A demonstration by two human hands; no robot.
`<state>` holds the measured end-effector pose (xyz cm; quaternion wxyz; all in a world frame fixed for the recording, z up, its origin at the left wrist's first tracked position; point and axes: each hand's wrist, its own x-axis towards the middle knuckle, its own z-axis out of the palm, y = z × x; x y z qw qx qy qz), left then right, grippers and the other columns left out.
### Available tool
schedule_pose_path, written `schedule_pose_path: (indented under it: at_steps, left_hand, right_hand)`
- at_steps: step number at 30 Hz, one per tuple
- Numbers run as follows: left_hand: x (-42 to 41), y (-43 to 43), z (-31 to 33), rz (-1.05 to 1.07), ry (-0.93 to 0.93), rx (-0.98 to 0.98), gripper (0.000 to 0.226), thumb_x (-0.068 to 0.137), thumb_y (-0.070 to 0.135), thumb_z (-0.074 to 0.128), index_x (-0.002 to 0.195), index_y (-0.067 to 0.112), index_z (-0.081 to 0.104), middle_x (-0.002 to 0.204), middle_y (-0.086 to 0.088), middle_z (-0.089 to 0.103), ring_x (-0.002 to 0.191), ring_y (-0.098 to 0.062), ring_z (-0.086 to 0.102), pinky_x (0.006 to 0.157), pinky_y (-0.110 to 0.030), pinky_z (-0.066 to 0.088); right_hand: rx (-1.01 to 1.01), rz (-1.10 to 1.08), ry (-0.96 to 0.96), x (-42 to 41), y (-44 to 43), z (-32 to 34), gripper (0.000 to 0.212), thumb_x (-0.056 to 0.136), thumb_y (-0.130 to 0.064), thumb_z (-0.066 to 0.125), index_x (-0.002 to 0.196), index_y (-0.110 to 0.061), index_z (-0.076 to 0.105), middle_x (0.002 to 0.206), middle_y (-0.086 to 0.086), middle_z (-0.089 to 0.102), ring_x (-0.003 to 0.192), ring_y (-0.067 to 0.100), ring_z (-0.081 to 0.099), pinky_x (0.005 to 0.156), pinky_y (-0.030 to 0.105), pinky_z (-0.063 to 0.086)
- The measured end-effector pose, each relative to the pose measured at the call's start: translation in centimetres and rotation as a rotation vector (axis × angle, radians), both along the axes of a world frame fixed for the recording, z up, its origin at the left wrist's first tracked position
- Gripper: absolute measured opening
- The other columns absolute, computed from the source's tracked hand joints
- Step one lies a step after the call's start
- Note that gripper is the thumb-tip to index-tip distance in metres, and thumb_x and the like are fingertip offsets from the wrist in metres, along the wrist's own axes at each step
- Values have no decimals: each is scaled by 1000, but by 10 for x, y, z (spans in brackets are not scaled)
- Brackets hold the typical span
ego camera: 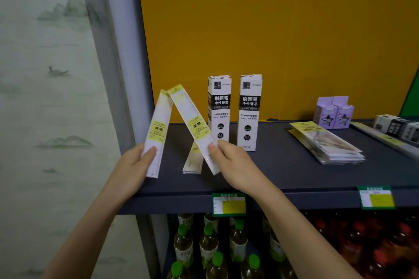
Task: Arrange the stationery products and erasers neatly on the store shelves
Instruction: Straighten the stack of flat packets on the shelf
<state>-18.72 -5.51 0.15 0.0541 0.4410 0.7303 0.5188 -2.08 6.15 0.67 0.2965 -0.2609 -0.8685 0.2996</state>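
each hand (133, 165) (229, 161) pinches a ruler pack (158, 131) (192, 127).

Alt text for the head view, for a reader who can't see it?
A person's left hand and right hand each grip a long yellow-and-white pack, the left pack and right pack tilted toward each other above a dark shelf. Two white refill boxes stand upright behind them; purple boxes sit further right.
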Motion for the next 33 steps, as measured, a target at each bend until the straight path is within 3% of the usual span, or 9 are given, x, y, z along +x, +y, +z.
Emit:
schedule_pose_path:
  at_steps: [2, 4, 10, 14, 18, 21, 24, 29, 33]
  left_hand:
    - [22, -11, 1, -21, -37, 113, 20, 97, 24, 39, 106, 25, 56, 93, 10, 65, 85, -3, 60, 64, -6, 42]
    - [42, -15, 2, -34, -52, 195, 19, 97, 24, 38, 106, 26, 54, 92, 17, 61, 78, 8, 61, 56, 1, 38]
    - [114, 1, 9, -89, -74, 302, 24, 98, 25, 34, 93, 37, 53, 90, 14, 61, 71, 15, 57, 64, -12, 42]
    - [176, 21, 12, -153, -84, 305, 30, 99, 19, 30, 93, 38, 52, 90, 14, 60, 73, 14, 57, 57, -1, 40]
    - [240, 41, 14, -224, -126, 293, 30, 98, 16, 32, 96, 42, 48, 91, 28, 51, 71, 28, 50, 59, 5, 35]
    - [280, 58, 9, -300, -150, 270, 35, 97, 17, 35, 91, 45, 54, 93, 23, 61, 80, 15, 58, 74, -13, 43]
    - [311, 75, 1, -339, -204, 235, 29, 97, 18, 38, 89, 34, 61, 91, 8, 67, 81, -4, 62, 76, -27, 45]
    - [356, 107, -3, -427, -257, 187, 24, 97, 18, 39, 96, 25, 62, 78, 15, 68, 71, 4, 61, 61, -8, 44]
    - [378, 136, -1, -485, -336, 144, 26, 96, 15, 41, 101, 30, 61, 85, 17, 72, 77, 5, 65, 63, -9, 48]
  right_hand:
    - [-36, 35, 116, 14, -7, 2, 36, 99, -37, 32, 68, -19, 41, 67, -7, 45, 63, 11, 42, 54, 24, 31]
    - [-52, 44, 190, 31, -11, 3, 35, 99, -36, 33, 73, -15, 44, 67, -7, 46, 60, 7, 42, 51, 17, 30]
    - [-41, -29, 313, 95, -5, 8, 33, 99, -35, 33, 77, -15, 48, 66, -8, 50, 57, 1, 46, 50, 14, 33]
    - [-63, -111, 343, 157, 11, 7, 37, 99, -35, 34, 88, -7, 55, 73, -5, 57, 69, 11, 53, 62, 29, 41]
    - [-52, -189, 334, 225, 27, 6, 34, 98, -35, 35, 74, -18, 52, 65, -8, 52, 60, 4, 47, 56, 22, 35]
    - [-33, -235, 308, 273, 39, 6, 36, 98, -34, 36, 63, -26, 41, 57, -9, 46, 50, 1, 44, 48, 19, 29]
    - [-28, -274, 257, 313, 55, 2, 39, 98, -35, 34, 63, -20, 40, 57, -7, 43, 55, 8, 41, 53, 28, 28]
    - [-38, -349, 219, 361, 87, 1, 42, 98, -34, 33, 74, -3, 48, 67, 6, 49, 62, 20, 43, 59, 34, 28]
    - [-84, -458, 155, 383, 122, 7, 32, 95, -23, 31, 66, -16, 43, 82, 12, 52, 81, 29, 47, 68, 36, 32]
